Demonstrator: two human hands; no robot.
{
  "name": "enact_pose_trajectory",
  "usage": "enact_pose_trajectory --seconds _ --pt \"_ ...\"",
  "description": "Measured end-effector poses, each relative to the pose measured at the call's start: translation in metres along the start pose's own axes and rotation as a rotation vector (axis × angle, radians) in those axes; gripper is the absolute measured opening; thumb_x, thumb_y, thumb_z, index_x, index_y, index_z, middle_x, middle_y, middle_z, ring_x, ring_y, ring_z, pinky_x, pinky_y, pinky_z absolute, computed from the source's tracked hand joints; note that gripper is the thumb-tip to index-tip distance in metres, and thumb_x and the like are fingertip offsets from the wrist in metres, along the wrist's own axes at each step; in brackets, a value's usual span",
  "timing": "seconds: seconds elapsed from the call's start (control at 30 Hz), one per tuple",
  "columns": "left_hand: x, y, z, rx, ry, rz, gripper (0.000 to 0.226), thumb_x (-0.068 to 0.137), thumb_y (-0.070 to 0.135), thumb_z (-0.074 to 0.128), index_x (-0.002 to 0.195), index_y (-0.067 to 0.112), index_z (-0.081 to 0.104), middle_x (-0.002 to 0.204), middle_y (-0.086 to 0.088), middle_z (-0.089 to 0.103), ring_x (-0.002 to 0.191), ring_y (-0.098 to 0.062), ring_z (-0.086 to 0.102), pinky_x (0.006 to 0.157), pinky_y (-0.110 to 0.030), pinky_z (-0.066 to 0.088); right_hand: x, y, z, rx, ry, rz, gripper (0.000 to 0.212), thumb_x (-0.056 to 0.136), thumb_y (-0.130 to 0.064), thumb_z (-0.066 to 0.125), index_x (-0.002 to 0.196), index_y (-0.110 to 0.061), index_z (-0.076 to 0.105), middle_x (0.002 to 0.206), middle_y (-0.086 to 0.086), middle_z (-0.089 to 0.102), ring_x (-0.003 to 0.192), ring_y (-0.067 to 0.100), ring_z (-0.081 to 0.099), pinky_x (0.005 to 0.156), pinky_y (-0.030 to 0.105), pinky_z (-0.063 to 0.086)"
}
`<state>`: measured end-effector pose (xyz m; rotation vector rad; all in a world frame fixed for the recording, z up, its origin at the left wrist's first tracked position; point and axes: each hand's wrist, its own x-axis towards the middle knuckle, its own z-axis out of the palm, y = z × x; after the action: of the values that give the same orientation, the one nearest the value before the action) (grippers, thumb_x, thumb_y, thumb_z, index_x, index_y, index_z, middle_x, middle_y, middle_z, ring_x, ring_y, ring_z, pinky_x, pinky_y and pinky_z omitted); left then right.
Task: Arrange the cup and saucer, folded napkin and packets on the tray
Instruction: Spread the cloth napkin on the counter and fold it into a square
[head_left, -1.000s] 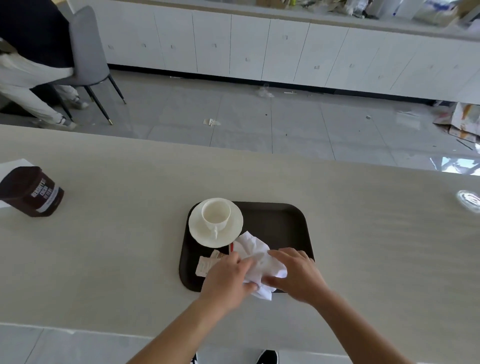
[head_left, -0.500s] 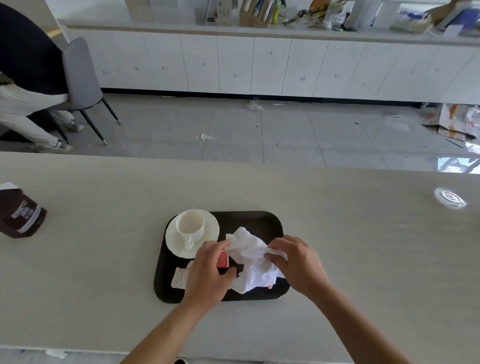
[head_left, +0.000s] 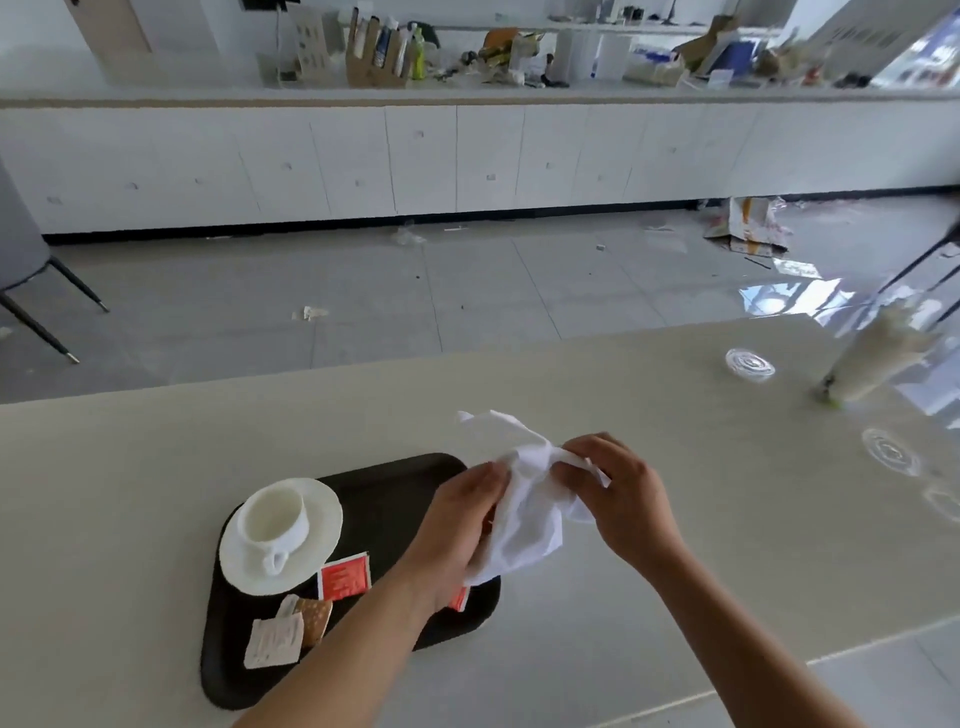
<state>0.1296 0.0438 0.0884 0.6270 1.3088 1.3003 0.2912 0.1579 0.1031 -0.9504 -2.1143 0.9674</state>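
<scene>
A dark tray (head_left: 395, 483) lies on the pale counter. At its far left, a white cup (head_left: 274, 516) stands on a white saucer (head_left: 322, 514). A red packet (head_left: 344, 576), a brown packet (head_left: 317, 618) and a white packet (head_left: 273, 643) lie on the tray's near part. Another red packet (head_left: 458, 597) shows partly under my left wrist. My left hand (head_left: 457, 535) and my right hand (head_left: 618, 493) both grip a crumpled white napkin (head_left: 524, 514), lifted above the tray's right edge.
Clear plastic lids (head_left: 749, 364) (head_left: 891, 451) and a blurred cup (head_left: 872, 358) lie on the counter (head_left: 675, 571) at the right. Its near edge runs just below the tray. Behind it are a grey floor, a chair leg (head_left: 31, 322) and white cabinets.
Both hands have lifted the napkin off the tray and moved it up and to the right, uncovering the packets. The camera has tilted up and to the right.
</scene>
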Motion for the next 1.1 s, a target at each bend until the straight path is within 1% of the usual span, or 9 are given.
enact_pose_trajectory --seconds 0.17,0.3,0.47,0.57,0.67,0.77,0.83,1.0,1.1 --pt "0.032 0.014 0.046 -0.175 -0.006 -0.101 0.019 0.088 0.015 0.063 0.101 0.005 0.073 0.106 -0.023 0.071 0.100 -0.039 0.068 0.093 -0.046 0.054 0.004 0.026 -0.048 -0.130 0.094 0.022 0.019 0.084 -0.016 0.075 0.085 -0.035 0.071 0.093 -0.014 0.063 0.084 0.002 0.062 0.068 0.011 0.044" --pt "0.053 0.015 0.083 -0.189 0.064 -0.070 0.013 0.087 0.007 0.063 0.092 0.001 0.073 0.096 -0.026 0.072 0.083 -0.038 0.069 0.079 -0.046 0.057 0.016 0.052 -0.086 -0.306 0.146 -0.175 0.014 0.088 -0.017 0.071 0.100 -0.023 0.075 0.097 -0.006 0.062 0.087 0.014 0.061 0.070 0.028 0.050" --pt "0.086 -0.002 0.120 0.023 0.285 0.115 0.008 0.083 0.020 0.068 0.089 0.019 0.074 0.088 -0.003 0.076 0.078 -0.021 0.073 0.068 -0.033 0.058 0.042 0.113 -0.127 -0.542 0.165 -0.338 0.028 0.092 -0.021 0.061 0.116 -0.032 0.070 0.120 -0.004 0.064 0.101 0.020 0.057 0.075 0.028 0.049" --pt "0.105 -0.039 0.138 0.191 0.316 0.000 0.008 0.088 0.021 0.066 0.089 0.023 0.074 0.079 -0.003 0.071 0.059 -0.022 0.068 0.054 -0.032 0.051 0.037 0.175 -0.142 -0.714 -0.027 -0.123 0.040 0.082 -0.004 0.070 0.111 -0.031 0.073 0.125 0.000 0.065 0.106 0.028 0.061 0.077 0.034 0.055" --pt "0.122 -0.085 0.148 0.489 0.283 -0.176 0.010 0.087 0.021 0.063 0.094 0.021 0.071 0.088 -0.005 0.071 0.058 -0.027 0.068 0.054 -0.038 0.055 0.023 0.234 -0.151 -0.734 -0.232 0.154 0.043 0.089 -0.005 0.056 0.110 -0.039 0.072 0.139 -0.008 0.055 0.122 0.022 0.051 0.084 0.033 0.052" --pt "0.133 -0.111 0.150 0.951 0.406 -0.209 0.038 0.087 0.038 0.062 0.122 0.025 0.059 0.117 -0.003 0.065 0.094 -0.025 0.065 0.086 -0.033 0.051 0.021 0.262 -0.161 -0.410 -0.166 0.419 0.034 0.090 -0.009 0.056 0.099 -0.035 0.076 0.136 -0.006 0.058 0.118 0.016 0.057 0.080 0.026 0.044" --pt "0.143 -0.113 0.156 1.041 0.486 -0.179 0.048 0.087 0.048 0.059 0.128 0.023 0.053 0.124 -0.005 0.058 0.110 -0.025 0.059 0.091 -0.033 0.046 0.027 0.269 -0.164 -0.249 -0.074 0.530 0.025 0.090 -0.020 0.062 0.111 -0.030 0.072 0.137 0.000 0.058 0.118 0.019 0.058 0.084 0.027 0.041" --pt "0.166 -0.120 0.183 1.294 0.239 -0.195 0.044 0.083 0.046 0.064 0.116 0.019 0.055 0.112 -0.004 0.068 0.103 -0.027 0.064 0.082 -0.035 0.051 0.043 0.276 -0.162 -0.237 -0.104 0.690 0.076 0.082 -0.041 0.074 0.145 -0.016 0.040 0.134 0.009 0.058 0.121 0.030 0.056 0.096 0.038 0.044" --pt "0.166 -0.125 0.180 1.314 0.271 -0.220 0.027 0.082 0.035 0.066 0.099 0.015 0.062 0.105 -0.008 0.071 0.099 -0.029 0.065 0.079 -0.034 0.050 0.046 0.277 -0.159 -0.200 -0.076 0.713 0.060 0.078 -0.025 0.077 0.133 -0.015 0.055 0.110 0.008 0.070 0.100 0.029 0.066 0.087 0.036 0.051"
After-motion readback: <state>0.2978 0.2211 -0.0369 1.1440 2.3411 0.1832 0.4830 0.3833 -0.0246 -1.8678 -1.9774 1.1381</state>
